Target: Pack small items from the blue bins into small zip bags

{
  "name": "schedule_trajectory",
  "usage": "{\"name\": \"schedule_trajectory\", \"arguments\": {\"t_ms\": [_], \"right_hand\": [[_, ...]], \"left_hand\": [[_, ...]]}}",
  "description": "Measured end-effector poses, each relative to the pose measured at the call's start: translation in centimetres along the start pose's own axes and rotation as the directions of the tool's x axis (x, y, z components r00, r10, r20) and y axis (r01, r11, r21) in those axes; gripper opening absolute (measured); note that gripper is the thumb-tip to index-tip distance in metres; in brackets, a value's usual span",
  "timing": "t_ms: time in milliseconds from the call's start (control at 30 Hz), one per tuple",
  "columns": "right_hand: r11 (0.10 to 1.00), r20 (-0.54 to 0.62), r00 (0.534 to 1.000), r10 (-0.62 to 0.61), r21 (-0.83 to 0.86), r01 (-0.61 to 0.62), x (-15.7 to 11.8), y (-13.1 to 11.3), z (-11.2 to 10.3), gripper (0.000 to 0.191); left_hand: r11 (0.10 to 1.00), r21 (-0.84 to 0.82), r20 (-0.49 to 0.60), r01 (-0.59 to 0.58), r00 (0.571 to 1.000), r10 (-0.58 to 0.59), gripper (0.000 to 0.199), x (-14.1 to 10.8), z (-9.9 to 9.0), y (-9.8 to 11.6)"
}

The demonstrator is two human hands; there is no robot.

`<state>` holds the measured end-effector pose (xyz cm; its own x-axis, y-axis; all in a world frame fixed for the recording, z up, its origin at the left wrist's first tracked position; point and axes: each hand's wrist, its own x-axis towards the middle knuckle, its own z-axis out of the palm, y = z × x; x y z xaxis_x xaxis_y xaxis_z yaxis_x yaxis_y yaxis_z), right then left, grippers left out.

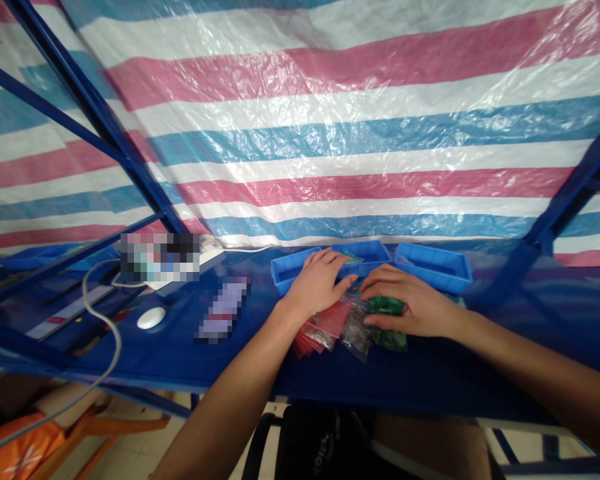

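My left hand (316, 285) lies over a fanned pile of red packets (325, 327), its fingers stretched toward the blue bins and its thumb apart. To its right, my right hand (413, 303) curves over green packets (393, 339), fingers and thumb spread, with green showing between them. Clear plastic bags (356, 327) with greyish contents lie between the two hands. Just behind the hands stand a left blue bin (280, 272), a middle blue bin (373, 257) with a small green packet in it, and a right blue bin (443, 270). My left fingers partly cover the left and middle bins.
A white mouse (151, 318) and a blurred-out flat object (224, 310) lie on the blue table (170, 363). A white power strip (213, 253) and a grey cable (116, 340) are at the left. Blue frame posts (95, 113) and a striped sheet (360, 120) enclose the table.
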<state>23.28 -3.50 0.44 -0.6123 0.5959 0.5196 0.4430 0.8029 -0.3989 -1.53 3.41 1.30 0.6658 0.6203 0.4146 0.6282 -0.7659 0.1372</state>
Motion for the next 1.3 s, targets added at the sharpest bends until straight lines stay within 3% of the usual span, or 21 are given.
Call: {"name": "schedule_trajectory", "arguments": {"t_ms": [100, 167, 333, 500, 800, 1033, 1300], "right_hand": [[0.995, 0.119, 0.991, -0.053, -0.079, 0.063, 0.0, 0.2, 0.4, 0.051], [0.993, 0.147, 0.988, -0.043, -0.107, 0.059, -0.1, 0.4, 0.8, 0.049], [0.994, 0.123, 0.992, -0.025, -0.1, 0.037, -0.2, 0.6, 0.9, 0.024], [0.992, 0.131, 0.991, -0.032, -0.115, 0.047, -0.1, 0.5, 0.9, 0.015], [0.989, 0.151, 0.988, -0.046, -0.135, 0.066, -0.1, 0.5, 1.2, 0.014], [0.999, 0.034, 0.999, -0.004, -0.054, 0.006, -0.2, 0.7, 1.0, 0.02], [0.985, 0.19, 0.982, -0.003, -0.17, 0.036, -0.2, 0.5, 1.0, 0.023]], "left_hand": [[1.0, 0.004, -0.024, -0.014, 1.0, 0.014, 0.048, 0.0, -0.1, 0.1], [1.0, 0.001, -0.042, -0.018, 0.999, 0.018, 0.046, 0.0, -0.2, 0.3], [0.999, -0.016, -0.077, -0.031, 0.997, 0.03, 0.041, 0.1, -0.2, 0.4], [0.999, -0.031, -0.085, -0.039, 0.996, 0.036, 0.039, 0.2, -0.2, 0.4], [0.998, -0.041, -0.09, -0.05, 0.995, 0.046, 0.038, 0.2, -0.4, 0.6], [0.991, -0.084, -0.117, -0.108, 0.988, 0.098, 0.033, 0.5, -0.9, 1.0], [0.984, -0.097, -0.122, -0.147, 0.983, 0.135, 0.033, 0.7, -1.2, 1.4]]}}
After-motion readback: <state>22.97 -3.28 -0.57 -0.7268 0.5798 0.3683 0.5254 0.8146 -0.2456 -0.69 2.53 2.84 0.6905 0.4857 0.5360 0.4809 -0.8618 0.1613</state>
